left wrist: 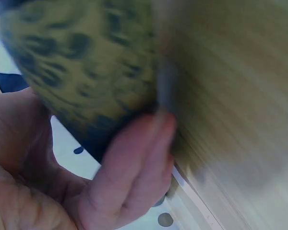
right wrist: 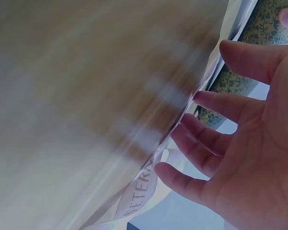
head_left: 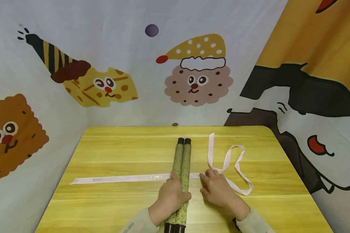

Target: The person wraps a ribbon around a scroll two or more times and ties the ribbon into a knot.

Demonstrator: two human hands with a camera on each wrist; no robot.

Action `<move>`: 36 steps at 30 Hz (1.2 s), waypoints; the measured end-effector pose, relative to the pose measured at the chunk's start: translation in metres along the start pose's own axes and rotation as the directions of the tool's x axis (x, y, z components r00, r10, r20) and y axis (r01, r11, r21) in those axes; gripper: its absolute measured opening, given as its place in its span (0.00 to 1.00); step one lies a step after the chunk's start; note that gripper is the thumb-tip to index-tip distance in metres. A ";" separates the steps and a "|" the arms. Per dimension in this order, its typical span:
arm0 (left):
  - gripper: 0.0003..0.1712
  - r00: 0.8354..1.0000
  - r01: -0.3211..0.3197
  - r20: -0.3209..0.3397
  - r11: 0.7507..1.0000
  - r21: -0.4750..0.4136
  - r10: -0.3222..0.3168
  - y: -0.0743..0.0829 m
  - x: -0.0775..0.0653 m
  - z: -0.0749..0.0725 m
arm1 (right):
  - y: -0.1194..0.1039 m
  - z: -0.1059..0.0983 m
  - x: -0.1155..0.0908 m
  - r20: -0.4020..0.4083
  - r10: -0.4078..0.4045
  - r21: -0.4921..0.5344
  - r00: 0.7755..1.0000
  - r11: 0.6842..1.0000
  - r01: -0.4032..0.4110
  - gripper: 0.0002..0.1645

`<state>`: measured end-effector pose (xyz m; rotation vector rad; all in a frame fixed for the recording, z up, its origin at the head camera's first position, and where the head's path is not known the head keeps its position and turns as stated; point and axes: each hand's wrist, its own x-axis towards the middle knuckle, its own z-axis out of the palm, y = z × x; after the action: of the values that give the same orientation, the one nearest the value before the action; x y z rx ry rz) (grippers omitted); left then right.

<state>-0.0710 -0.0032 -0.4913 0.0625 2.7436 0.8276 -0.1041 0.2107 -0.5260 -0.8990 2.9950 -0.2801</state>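
Two rolled scrolls, a left one (head_left: 178, 158) and a right one (head_left: 186, 160), lie side by side with green patterned covering and black end knobs. My left hand (head_left: 169, 198) grips them near their lower half, thumb on the right side. Underneath the scrolls runs a pale pink ribbon (head_left: 119, 179) with shiny lettering, flat and straight to the left. My right hand (head_left: 218, 189) is just right of the scrolls, fingertips touching the ribbon. In the right wrist view its fingers are spread and lightly bent, close along the ribbon (right wrist: 138, 194). Patterned scroll covering (left wrist: 86, 67) fills the left wrist view's upper left.
The ribbon's loose end (head_left: 239, 168) curls in loops on the right of the yellow wood-grain table (head_left: 119, 207). A cloth backdrop (head_left: 128, 38) with cartoon biscuits and cheese hangs behind the table's far edge and at its sides.
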 end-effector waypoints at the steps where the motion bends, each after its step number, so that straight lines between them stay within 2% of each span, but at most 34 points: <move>1: 0.63 1.000 0.003 0.000 1.000 0.010 -0.003 0.002 0.000 0.002 | 0.000 0.000 0.000 0.004 -0.001 -0.002 1.000 1.000 0.001 0.33; 6: 0.67 1.000 0.000 -0.003 1.000 0.011 0.000 0.011 0.002 0.009 | -0.002 -0.001 -0.001 0.014 0.009 -0.008 1.000 1.000 -0.009 0.34; 10: 0.70 0.999 0.031 0.013 0.999 -0.023 -0.031 0.016 0.002 0.015 | -0.002 -0.002 -0.001 0.018 0.021 -0.006 1.000 1.000 -0.020 0.34; 15: 0.72 0.998 0.060 0.004 0.997 -0.053 -0.059 0.018 0.001 0.022 | -0.003 -0.002 0.000 0.024 0.014 -0.023 1.000 1.000 -0.014 0.33; 23: 0.71 0.999 0.055 0.002 0.997 -0.060 -0.055 0.017 0.000 0.031 | -0.003 -0.003 0.000 0.037 0.017 -0.040 0.999 0.999 -0.015 0.34; 33: 0.71 0.999 0.033 0.015 0.999 -0.030 -0.032 0.014 0.000 0.030 | -0.003 -0.004 0.000 0.035 0.018 -0.042 0.999 0.999 -0.016 0.33; 36: 0.68 1.000 0.017 0.012 1.000 0.014 -0.017 0.010 -0.001 0.026 | -0.004 -0.004 0.000 0.033 0.013 -0.041 0.999 0.999 -0.012 0.34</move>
<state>-0.0634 0.0190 -0.5057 0.0472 2.7346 0.8014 -0.1026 0.2083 -0.5215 -0.8792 2.9847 -0.2028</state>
